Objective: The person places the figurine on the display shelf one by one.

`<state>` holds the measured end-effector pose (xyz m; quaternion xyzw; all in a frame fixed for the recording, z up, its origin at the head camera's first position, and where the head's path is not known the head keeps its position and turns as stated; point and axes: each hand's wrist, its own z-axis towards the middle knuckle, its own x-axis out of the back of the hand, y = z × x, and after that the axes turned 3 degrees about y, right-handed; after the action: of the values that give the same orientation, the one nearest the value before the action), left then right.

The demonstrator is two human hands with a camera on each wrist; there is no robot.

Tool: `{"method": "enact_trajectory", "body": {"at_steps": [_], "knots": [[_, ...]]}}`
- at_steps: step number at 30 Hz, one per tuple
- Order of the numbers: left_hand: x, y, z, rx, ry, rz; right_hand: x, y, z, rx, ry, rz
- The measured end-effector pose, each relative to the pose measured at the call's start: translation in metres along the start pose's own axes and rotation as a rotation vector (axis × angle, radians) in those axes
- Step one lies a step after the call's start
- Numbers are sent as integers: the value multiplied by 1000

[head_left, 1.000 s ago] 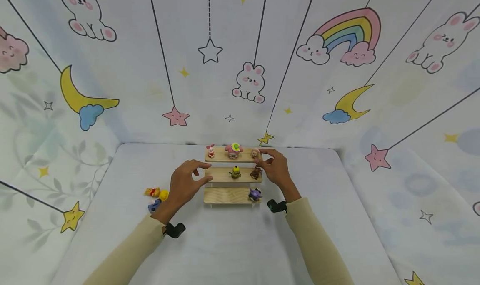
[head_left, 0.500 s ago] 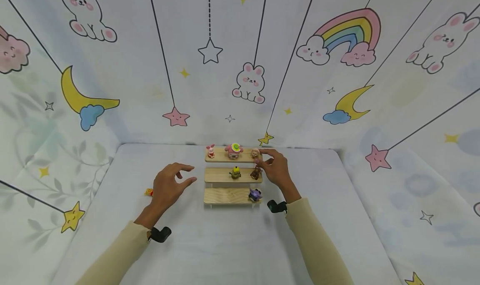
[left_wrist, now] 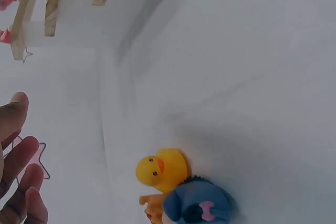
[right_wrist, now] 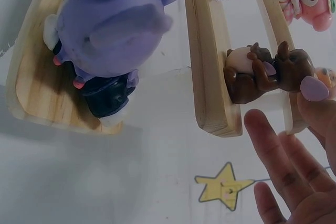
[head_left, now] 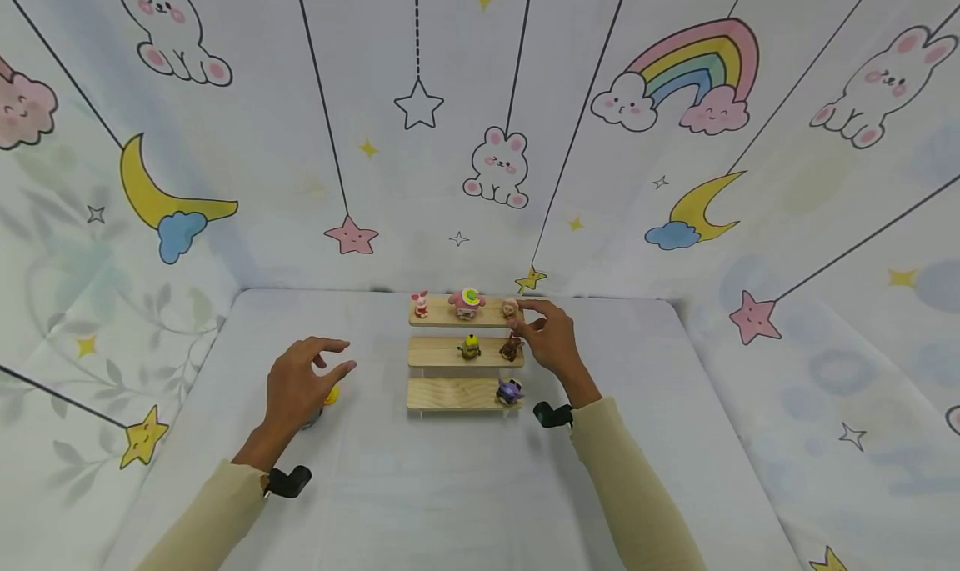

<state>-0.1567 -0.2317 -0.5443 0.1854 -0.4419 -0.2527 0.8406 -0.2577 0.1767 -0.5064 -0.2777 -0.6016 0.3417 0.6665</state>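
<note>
My left hand [head_left: 294,383] hovers over the table's left side, thumb and fingers apart, holding nothing. Below it lie a yellow toy duck [left_wrist: 164,169], a blue donkey figurine [left_wrist: 202,203] and an orange figurine [left_wrist: 152,205], partly hidden. My right hand [head_left: 551,338] is at the right end of the three-tier wooden shelf [head_left: 450,394]. Its thumb and fingers are spread beside a small figurine [head_left: 510,308] on the top board; contact is unclear. A brown figurine [right_wrist: 257,74] sits on the middle board, and a purple figurine [right_wrist: 113,30] on the bottom one.
On the top board stand a red-and-white figurine [head_left: 421,305] and a pink figurine [head_left: 467,304]. A yellow-and-green figurine [head_left: 470,348] is on the middle board. A patterned cloth backdrop [head_left: 450,179] rises behind the white table [head_left: 480,488].
My left hand has moved away from the shelf's left end, leftward and slightly down, over the loose figurines. My right hand has stayed at the shelf's right end.
</note>
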Motion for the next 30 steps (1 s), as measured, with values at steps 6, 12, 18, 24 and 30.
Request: {"method": "enact_trajectory", "body": {"at_steps": [6,12,18,24,30], "knots": [[9,-19,-10,88,-19,43,0,0,0,10,5,3],[15,-36,-21,188,-58,81,0,1,-1,15,10,25],[17,-47,-28,266,-88,113,-1,2,0,22,11,43],[15,-53,-34,341,-149,132,-1,1,0,20,10,34],[12,-55,-36,370,-184,110,-1,2,0,21,8,27]]}}
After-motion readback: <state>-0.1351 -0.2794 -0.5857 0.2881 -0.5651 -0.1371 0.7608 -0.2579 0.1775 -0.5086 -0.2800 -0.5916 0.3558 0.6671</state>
